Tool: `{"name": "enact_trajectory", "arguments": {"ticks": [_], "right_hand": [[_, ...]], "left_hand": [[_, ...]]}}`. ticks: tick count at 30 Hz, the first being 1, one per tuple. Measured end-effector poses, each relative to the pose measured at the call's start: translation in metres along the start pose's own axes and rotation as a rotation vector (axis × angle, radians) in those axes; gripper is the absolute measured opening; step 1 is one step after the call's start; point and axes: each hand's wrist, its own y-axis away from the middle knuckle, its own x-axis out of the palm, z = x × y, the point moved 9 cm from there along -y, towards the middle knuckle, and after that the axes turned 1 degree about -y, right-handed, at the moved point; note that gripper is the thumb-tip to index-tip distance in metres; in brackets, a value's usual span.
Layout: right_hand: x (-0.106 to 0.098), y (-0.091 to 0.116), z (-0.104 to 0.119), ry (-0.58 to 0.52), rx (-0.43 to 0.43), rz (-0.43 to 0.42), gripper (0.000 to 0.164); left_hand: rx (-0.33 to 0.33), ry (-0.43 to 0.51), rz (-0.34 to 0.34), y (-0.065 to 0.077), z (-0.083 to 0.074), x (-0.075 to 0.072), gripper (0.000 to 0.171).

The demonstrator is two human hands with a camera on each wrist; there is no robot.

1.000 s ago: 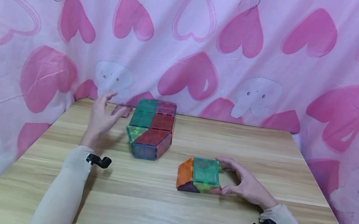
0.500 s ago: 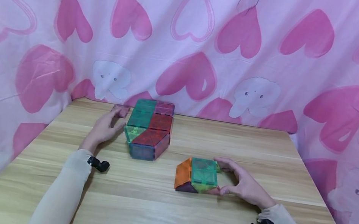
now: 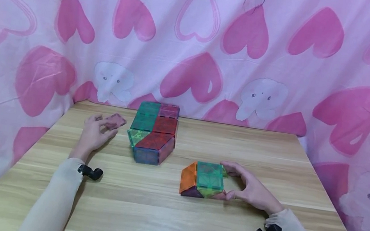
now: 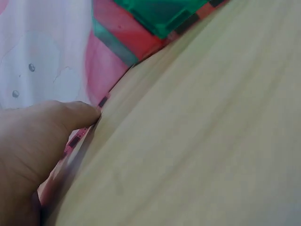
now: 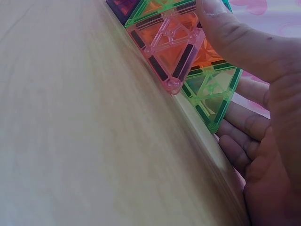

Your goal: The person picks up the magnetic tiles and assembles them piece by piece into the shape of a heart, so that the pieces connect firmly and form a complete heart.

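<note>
My left hand [image 3: 93,134] pinches a pink translucent magnetic tile [image 3: 116,120] near the far left of the table. In the left wrist view, the thumb lies against the edge of that pink tile [image 4: 75,140]. On the right, my right hand [image 3: 252,190] grips the end of a small magnetic tile structure [image 3: 211,175], which has a green square top and an orange sloped side. Up close in the right wrist view, the thumb touches a pink triangle tile [image 5: 171,52], while the fingers reach behind a green triangle tile [image 5: 211,96].
A larger magnetic tile structure [image 3: 156,131] of green, red, purple and blue pieces stands at the back, left of centre. Behind the wooden table [image 3: 142,216] hangs a pink curtain [image 3: 201,23] with hearts, also along both sides.
My left hand has come down onto the pink tile and drawn it left and nearer, away from the larger structure. My right hand has stayed in place on the small structure.
</note>
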Motion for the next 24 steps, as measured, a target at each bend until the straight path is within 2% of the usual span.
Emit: {"name": "enact_trajectory", "arguments": {"ticks": [5,9,12,15,20,24], "right_hand": [[0.001,0.001,-0.002,0.001,0.01,-0.001,0.095],[0.002,0.001,-0.001,-0.007,0.009,-0.003,0.093],[0.003,0.001,0.0,-0.015,0.018,-0.003,0.093],[0.004,0.001,-0.001,-0.017,0.039,-0.004,0.095],[0.003,0.001,0.0,-0.006,0.048,-0.002,0.094],[0.002,0.001,0.001,-0.005,0.05,-0.002,0.093]], "left_hand": [[-0.003,-0.026,0.03,0.006,0.005,-0.004,0.039],[-0.035,-0.019,0.017,0.01,0.009,-0.008,0.052],[-0.102,0.066,0.004,0.013,0.015,-0.011,0.071],[-0.177,0.17,-0.023,0.016,0.023,-0.016,0.081],[-0.267,0.332,-0.106,0.018,0.026,-0.025,0.08],[-0.303,0.543,-0.203,0.016,0.02,-0.034,0.076]]}}
